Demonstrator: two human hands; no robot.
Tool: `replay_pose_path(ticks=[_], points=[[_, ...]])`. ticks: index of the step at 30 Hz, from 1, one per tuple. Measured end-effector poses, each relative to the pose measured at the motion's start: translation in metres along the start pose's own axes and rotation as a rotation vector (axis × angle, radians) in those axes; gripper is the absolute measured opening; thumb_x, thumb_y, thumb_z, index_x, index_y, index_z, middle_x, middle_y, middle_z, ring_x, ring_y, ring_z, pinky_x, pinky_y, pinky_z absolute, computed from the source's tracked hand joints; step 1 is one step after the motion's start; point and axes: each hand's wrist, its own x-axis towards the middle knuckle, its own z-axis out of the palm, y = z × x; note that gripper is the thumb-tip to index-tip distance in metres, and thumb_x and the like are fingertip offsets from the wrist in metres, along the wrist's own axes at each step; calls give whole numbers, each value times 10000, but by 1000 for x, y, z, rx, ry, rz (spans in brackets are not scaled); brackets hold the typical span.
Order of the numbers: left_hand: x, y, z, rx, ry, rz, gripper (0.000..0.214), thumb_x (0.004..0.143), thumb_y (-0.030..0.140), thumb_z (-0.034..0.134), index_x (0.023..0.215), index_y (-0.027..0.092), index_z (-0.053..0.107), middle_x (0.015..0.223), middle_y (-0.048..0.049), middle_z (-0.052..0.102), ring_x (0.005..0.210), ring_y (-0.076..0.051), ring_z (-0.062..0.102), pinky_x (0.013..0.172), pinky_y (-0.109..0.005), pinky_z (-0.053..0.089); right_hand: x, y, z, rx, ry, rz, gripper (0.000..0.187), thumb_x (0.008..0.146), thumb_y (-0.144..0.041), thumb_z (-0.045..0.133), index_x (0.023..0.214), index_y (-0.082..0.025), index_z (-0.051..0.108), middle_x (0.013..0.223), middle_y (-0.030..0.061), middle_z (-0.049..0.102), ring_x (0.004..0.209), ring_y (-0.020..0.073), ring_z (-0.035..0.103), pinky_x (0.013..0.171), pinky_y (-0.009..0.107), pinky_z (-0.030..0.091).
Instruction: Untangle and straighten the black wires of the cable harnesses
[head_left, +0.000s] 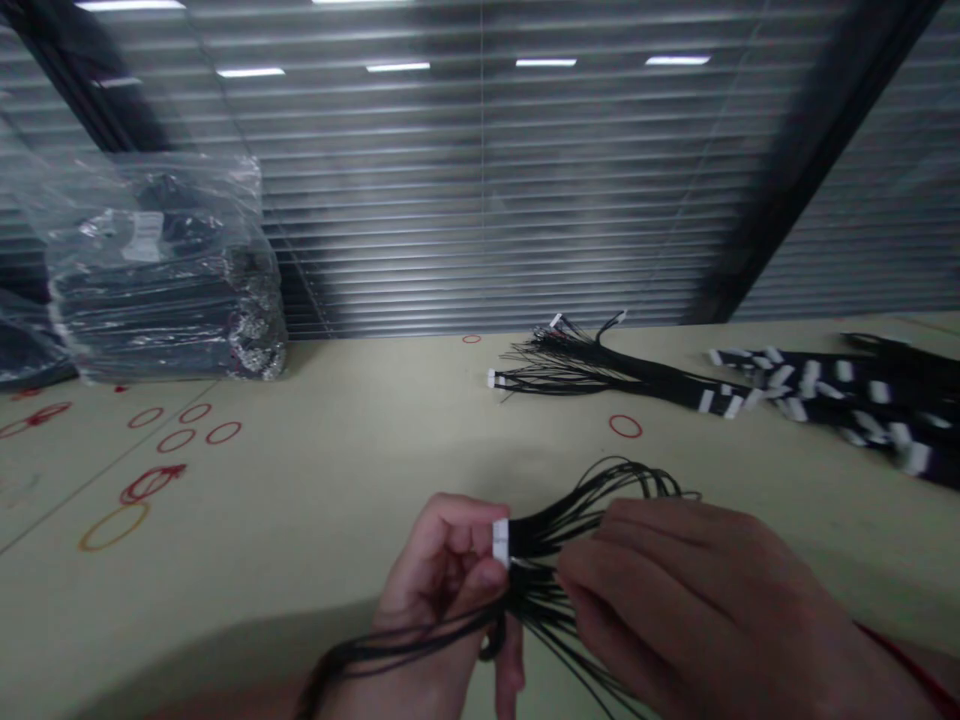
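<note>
1. Location: the loose bundle of thin black wires (536, 533) is low centre, between both hands, in front of the pale yellow-green tabletop (360, 430). The small flat white connector-like piece (501, 545) sits at the left of the fan.
2. Handling, my call: keep the pinch on the white piece, not the strands, so the wires take no pull where they meet it.
3. Split the upper bunch from the lower one with light finger pressure; no yanking. Strands arc up behind the knuckles and could snag.
4. Watch the strands running left across the left wrist; they could drag the bundle askew.
5. Left hand (442, 590): thumb and index closed on the white piece, thumb below, index above. One finger points down underneath.
6. Right hand (690, 590): back to camera, reaching in from the right, fingers curled at the wires. Fingertips hidden; can't tell how tight they are or which strands, if any, they have.
7. Around: a second black wire bundle with white ends (645, 382) lies beyond, near a thin red ring (625, 426).
</note>
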Motion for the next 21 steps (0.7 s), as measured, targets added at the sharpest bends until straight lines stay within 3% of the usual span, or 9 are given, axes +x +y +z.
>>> replay_pose_path(ticks=[9, 15, 21], points=[[-2, 1, 3, -21, -6, -24, 129, 933, 243, 477, 1031, 294, 543, 793, 64, 529, 450, 3, 583, 392, -48, 458, 1, -4, -3, -16, -11, -33, 434, 989, -169, 247, 731, -173, 597, 633, -6, 586, 572, 134, 499, 548, 300, 373], [-3, 1, 4, 14, -13, -19, 138, 939, 253, 464, 1051, 298, 533, 831, 50, 568, 443, 15, 562, 388, -34, 432, 6, -6, -4, -159, 142, -140, 507, 946, -78, 179, 633, -181, 564, 627, 34, 609, 534, 154, 513, 519, 330, 380], [-3, 2, 4, 6, -16, -13, 143, 942, 224, 453, 1046, 283, 531, 820, 43, 551, 443, -2, 569, 368, -52, 438, 6, -5, -1, -257, 162, -205, 453, 911, -41, 259, 635, -196, 584, 651, 26, 636, 549, 157, 533, 496, 333, 372]])
